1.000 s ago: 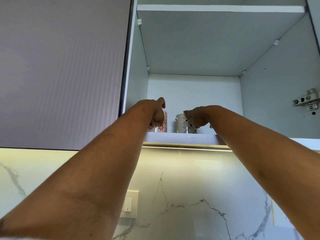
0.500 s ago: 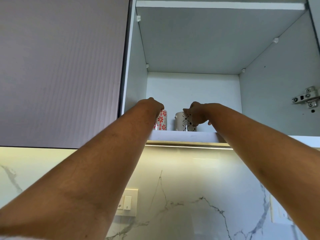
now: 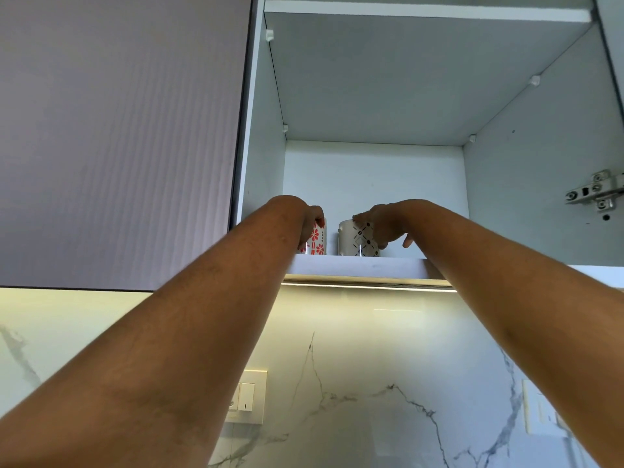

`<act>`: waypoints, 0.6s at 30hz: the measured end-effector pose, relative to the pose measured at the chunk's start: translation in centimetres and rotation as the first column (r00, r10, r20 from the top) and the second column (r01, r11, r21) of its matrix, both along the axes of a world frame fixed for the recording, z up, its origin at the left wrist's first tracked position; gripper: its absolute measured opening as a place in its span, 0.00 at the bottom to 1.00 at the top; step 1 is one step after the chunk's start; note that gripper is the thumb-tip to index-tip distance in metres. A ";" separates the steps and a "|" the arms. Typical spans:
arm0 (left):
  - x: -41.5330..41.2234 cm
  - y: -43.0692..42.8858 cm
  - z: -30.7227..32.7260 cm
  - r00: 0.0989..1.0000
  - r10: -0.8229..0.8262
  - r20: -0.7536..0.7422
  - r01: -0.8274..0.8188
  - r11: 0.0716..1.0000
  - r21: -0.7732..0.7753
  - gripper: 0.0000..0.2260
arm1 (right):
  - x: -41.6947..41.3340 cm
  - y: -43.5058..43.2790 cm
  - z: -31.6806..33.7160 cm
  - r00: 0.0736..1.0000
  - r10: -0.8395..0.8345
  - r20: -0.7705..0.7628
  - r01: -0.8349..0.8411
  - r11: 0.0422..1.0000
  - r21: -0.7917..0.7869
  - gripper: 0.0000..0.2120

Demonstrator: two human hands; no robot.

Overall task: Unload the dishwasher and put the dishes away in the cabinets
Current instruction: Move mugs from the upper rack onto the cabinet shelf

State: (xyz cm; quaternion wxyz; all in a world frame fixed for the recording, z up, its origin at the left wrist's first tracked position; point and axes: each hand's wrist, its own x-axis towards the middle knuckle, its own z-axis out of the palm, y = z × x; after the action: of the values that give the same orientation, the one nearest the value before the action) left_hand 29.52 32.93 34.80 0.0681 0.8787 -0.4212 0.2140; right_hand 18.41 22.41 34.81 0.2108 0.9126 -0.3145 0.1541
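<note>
Two mugs stand side by side on the bottom shelf point(image 3: 371, 265) of the open upper cabinet. The left one is a white mug with red flowers point(image 3: 318, 240). My left hand point(image 3: 309, 222) curls round its left side and top, though my wrist hides most of the fingers. The right one is a white mug with a black diamond pattern point(image 3: 353, 239). My right hand point(image 3: 383, 228) holds it from the right, with the thumb on the rim and the fingers hanging down its side. Both arms reach up from below.
A closed ribbed cabinet door point(image 3: 118, 140) is on the left. An upper shelf point(image 3: 425, 10) spans the cabinet above the mugs, and a door hinge point(image 3: 596, 192) sits on the right wall. Below are a light strip point(image 3: 371, 285), the marble backsplash and a wall switch point(image 3: 246, 396).
My left hand has slid off the front of the red-flower mug to its left side, so more of the mug shows. The right hand's fingers have spread downward beside the diamond mug.
</note>
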 end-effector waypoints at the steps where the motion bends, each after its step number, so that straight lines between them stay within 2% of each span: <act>1: 0.0 0.0 0.0 1.000 0.011 0.007 -0.011 1.000 0.014 0.33 | 0.0 0.0 0.0 1.000 -0.013 -0.014 0.013 1.000 -0.005 0.35; 4: 0.1 -0.1 -0.1 0.999 0.033 0.009 -0.033 0.998 0.045 0.34 | 0.2 -0.1 0.1 0.998 -0.037 -0.044 0.036 0.999 -0.030 0.39; 8: 0.0 -0.2 -0.2 0.994 0.062 0.091 -0.073 0.990 0.123 0.35 | 0.6 -0.3 0.1 0.996 -0.060 -0.062 0.057 0.998 -0.039 0.40; 15: -0.5 0.0 -0.2 0.993 0.090 0.074 -0.100 0.985 0.139 0.30 | 1.2 -0.9 0.2 0.996 -0.082 -0.046 0.079 0.995 -0.053 0.40; 18: -0.7 0.0 -0.1 0.996 0.093 0.004 -0.093 0.985 0.143 0.27 | 1.3 -0.8 0.1 0.995 -0.087 -0.045 0.085 0.995 -0.055 0.40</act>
State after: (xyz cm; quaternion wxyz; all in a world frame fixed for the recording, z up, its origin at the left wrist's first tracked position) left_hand 28.83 32.90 34.66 -0.0045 0.9003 -0.3939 0.1852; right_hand 19.74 21.57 34.90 0.2490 0.8957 -0.3442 0.1315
